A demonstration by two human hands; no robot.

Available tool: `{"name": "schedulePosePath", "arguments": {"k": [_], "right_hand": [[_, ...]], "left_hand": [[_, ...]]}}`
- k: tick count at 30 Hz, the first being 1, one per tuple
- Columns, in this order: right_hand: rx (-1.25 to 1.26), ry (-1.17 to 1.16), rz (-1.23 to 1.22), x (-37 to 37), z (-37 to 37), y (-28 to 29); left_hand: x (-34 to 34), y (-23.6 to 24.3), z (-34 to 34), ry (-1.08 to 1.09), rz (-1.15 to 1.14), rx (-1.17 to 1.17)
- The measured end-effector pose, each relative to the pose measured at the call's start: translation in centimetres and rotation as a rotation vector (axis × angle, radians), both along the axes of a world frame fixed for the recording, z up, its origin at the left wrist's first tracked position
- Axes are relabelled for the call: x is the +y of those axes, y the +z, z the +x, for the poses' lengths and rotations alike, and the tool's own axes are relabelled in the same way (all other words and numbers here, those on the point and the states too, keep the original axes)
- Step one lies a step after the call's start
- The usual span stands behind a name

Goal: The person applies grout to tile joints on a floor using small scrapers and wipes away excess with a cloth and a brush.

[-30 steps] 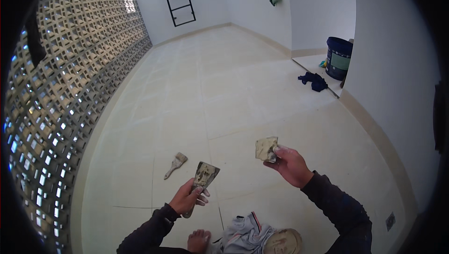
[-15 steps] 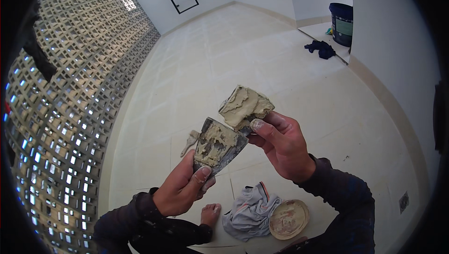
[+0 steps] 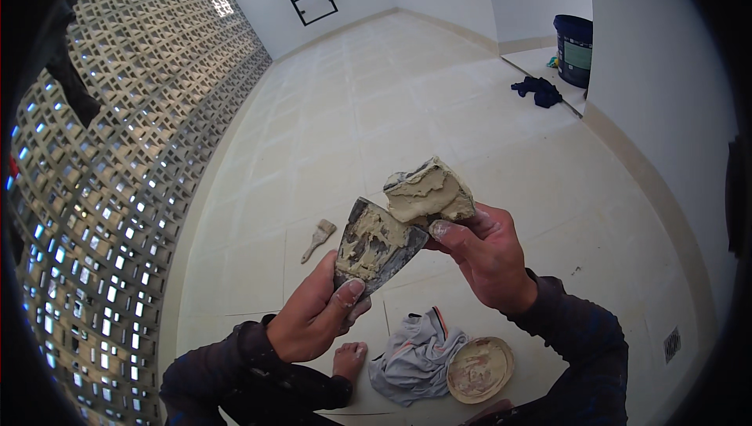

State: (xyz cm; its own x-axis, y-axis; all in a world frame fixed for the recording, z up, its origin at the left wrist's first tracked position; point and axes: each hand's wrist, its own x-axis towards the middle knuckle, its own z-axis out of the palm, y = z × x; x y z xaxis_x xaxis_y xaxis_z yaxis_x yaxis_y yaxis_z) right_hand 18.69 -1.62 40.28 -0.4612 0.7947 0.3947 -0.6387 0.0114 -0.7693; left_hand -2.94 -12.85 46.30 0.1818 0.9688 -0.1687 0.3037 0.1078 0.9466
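Observation:
My left hand [image 3: 317, 312] is closed round the lower end of a dark putty knife [image 3: 376, 246], its wide blade smeared with beige paste. Between the thumb and fingers of my right hand [image 3: 487, 257] is a second putty knife [image 3: 429, 193], loaded with a thicker layer of the same paste. The two blades meet or overlap near the right hand's thumb; the exact contact is hard to make out. Both handles are mostly hidden by my hands. On the floor left of the blades lies a paintbrush [image 3: 319, 239] with dried paste on it.
A crumpled grey cloth [image 3: 419, 355] and a round shallow dish [image 3: 479, 371] with paste residue lie by my bare foot [image 3: 349, 361]. A lattice block wall [image 3: 157, 152] runs along the left. At the far right stand a dark bucket [image 3: 574, 50] and a dark cloth [image 3: 537, 92].
Both hands and putty knives have shifted slightly right in view. The right putty knife has tilted and sits lower. The paintbrush is now fully visible, clear of the left blade.

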Motion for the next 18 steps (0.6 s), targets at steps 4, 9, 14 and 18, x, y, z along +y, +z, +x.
{"name": "schedulePosePath", "arguments": {"k": [4, 9, 14, 18], "right_hand": [[-0.121, 0.027, 0.111, 0.6, 0.9, 0.4], [-0.214, -0.032, 0.236, 0.6, 0.9, -0.3], [-0.225, -0.019, 0.190, 0.4, 0.7, -0.3], [-0.367, -0.004, 0.191, 0.2, 1.0, -0.1]], "left_hand": [[-0.2, 0.1, -0.2, 0.010, -0.014, 0.021], [-0.6, 0.2, -0.1, 0.013, -0.014, 0.008], [-0.7, -0.3, -0.4, 0.022, 0.091, 0.062], [-0.7, -0.2, -0.1, 0.032, 0.116, 0.088]]}}
